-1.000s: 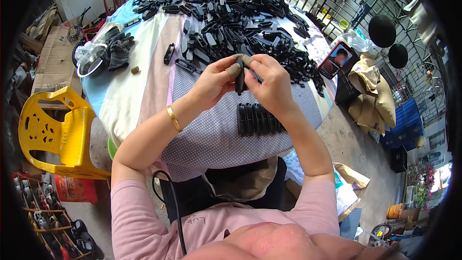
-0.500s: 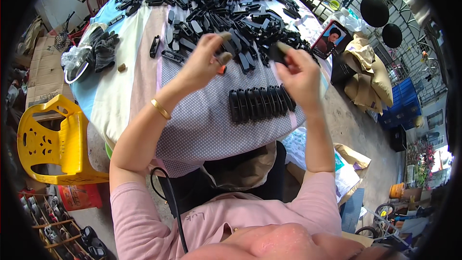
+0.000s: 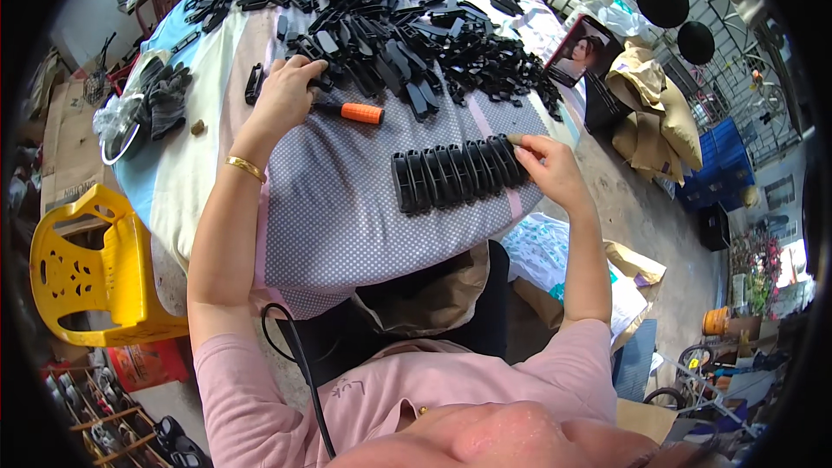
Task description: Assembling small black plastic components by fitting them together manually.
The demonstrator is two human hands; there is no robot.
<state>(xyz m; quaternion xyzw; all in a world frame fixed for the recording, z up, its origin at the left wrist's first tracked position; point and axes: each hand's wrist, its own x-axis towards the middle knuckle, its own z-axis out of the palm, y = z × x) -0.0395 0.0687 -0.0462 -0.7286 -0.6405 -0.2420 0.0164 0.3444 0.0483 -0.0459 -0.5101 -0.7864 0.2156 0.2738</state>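
My right hand (image 3: 555, 172) is at the right end of a neat row of long black plastic pieces (image 3: 446, 178), thumb and fingertips closed on the last piece. A tan cover shows on one of its fingertips. Farther left, my left hand (image 3: 290, 94) reaches to the near left edge of a large heap of black plastic parts (image 3: 373, 13). Its fingers are bent down around a black part there, mostly hidden beneath them. Just right of that hand lies a tool with an orange handle (image 3: 361, 113). One loose black part (image 3: 254, 84) lies left of the hand.
Dark gloves (image 3: 165, 100) and a clear plastic bag (image 3: 121, 117) lie on the table's left side. A phone (image 3: 579, 50) showing a person stands at the right edge. A yellow chair (image 3: 113, 269) is at the left, and brown sacks (image 3: 663, 117) stand at the right.
My right hand has come down to the row's right end with a black piece. My left hand has moved left to the heap's edge, and the orange-handled tool now shows fully.
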